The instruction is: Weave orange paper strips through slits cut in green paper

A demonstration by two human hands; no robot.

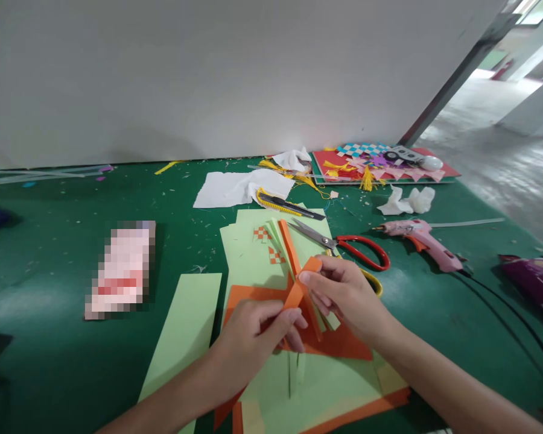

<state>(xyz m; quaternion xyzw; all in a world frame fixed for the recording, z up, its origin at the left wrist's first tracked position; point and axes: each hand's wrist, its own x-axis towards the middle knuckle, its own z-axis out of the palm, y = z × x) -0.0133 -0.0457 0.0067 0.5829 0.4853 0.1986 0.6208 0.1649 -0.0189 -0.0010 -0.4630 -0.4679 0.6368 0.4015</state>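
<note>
Both hands at near centre, over a stack of paper; left hand (253, 337) closed, thumb and fingers pinching the lower end of an orange paper strip (300, 288); right hand (344, 295) closed too, pinching the strip's upper, folded end; the strip is lifted just above an orange sheet (344, 345), which lies on light green sheets (253, 253).

Edges: green table (63, 241) runs far to a white wall (208, 72); its right edge slants away beside a concrete floor (502, 157).

Room to move: bare green surface to the far left and near left; a loose green strip (185, 331) lies just left of the stack; the right side is crowded; red-handled scissors (357, 248) lie just beyond the right hand, a pink glue gun (423, 238) further right, its black cable (502, 301) trailing toward the near right corner; a yellow utility knife (285, 205) and white cloth (235, 188) lie beyond the stack; woven paper pieces (366, 158) at the far right.

Writing: none legible; one flat item (122, 268) left of the stack is blurred out.
</note>
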